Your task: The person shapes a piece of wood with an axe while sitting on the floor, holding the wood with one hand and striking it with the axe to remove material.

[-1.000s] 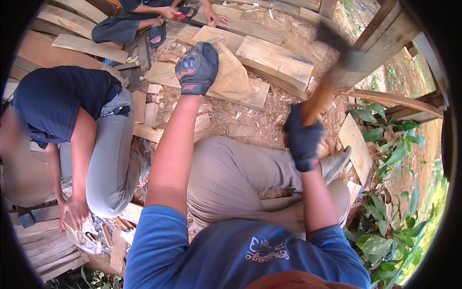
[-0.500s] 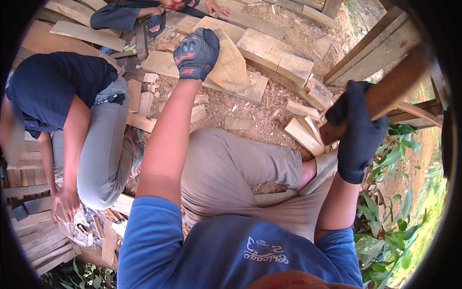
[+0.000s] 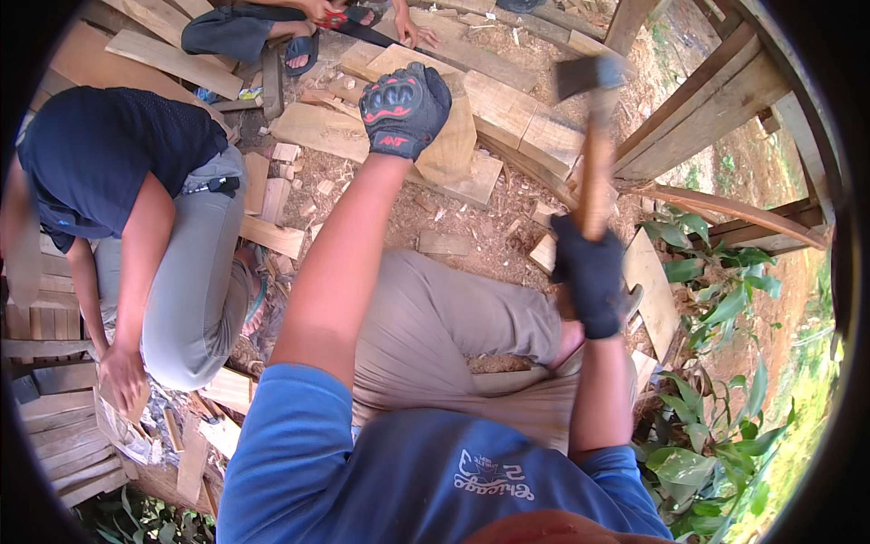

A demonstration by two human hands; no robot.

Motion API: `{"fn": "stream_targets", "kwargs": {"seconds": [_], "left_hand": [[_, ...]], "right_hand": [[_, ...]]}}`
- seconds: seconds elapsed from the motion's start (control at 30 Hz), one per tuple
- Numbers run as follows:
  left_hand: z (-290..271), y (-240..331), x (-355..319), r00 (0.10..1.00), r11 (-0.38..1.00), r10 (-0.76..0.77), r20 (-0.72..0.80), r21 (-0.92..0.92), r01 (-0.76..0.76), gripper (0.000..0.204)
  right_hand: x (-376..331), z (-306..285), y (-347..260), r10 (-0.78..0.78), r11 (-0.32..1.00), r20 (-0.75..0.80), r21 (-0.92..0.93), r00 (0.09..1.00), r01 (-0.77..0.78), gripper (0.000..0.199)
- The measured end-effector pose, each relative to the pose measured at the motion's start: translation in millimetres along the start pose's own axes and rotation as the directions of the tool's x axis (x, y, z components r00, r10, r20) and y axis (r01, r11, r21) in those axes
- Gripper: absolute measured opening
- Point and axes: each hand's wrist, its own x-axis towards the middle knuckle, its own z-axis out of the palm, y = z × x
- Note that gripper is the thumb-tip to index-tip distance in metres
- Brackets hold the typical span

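Hatchet upright, head up.

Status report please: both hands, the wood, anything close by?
Left hand gripping upright wood piece. Right hand holding hatchet raised. Crouching person close at left.

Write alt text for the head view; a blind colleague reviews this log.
A gloved left hand steadies a wooden block upright on the chip-strewn ground while the gloved right hand raises a hatchet. A crouching person works at left.

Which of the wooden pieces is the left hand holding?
The pale wedge-shaped block, standing under the gloved left hand; the other pieces lie flat and untouched on the ground.
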Motion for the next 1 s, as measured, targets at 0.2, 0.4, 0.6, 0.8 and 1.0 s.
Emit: {"fn": "stream_targets", "kwargs": {"seconds": [0.2,0.4,0.6,0.8,1.0], "left_hand": [[2.1,-16.8,-1.2,0.995,0.996,-0.093,-0.02,-0.01,0.093,0.048],[-13.8,-40.5,-8.3,0.976,0.976,-0.216,-0.018,0.015,0.216,0.052],[-16.0,-33.8,-0.7,0.987,0.986,-0.16,-0.001,0.038,0.16,0.045],[-2.4,-36.0,7.0,0.988,0.988,-0.15,0.017,0.024,0.15,0.045],[-7.2,-12.9,-2.3,0.983,0.985,-0.173,-0.063,-0.018,0.172,0.045]], "right_hand": [[-31.7,-50.8,-89.8,-0.464,0.802,-0.32,0.244,0.826,0.545,0.014],[21.8,34.7,25.7,-0.334,0.94,-0.173,0.008,0.927,0.34,0.021],[77.4,74.8,121.8,0.114,0.936,0.288,-0.353,0.951,-0.006,0.035],[5.5,-14.9,-24.1,-0.049,0.995,0.085,-0.08,0.995,0.056,0.023],[-42.8,-82.8,-102.9,-0.342,0.92,-0.205,0.124,0.917,0.371,0.017]]}}
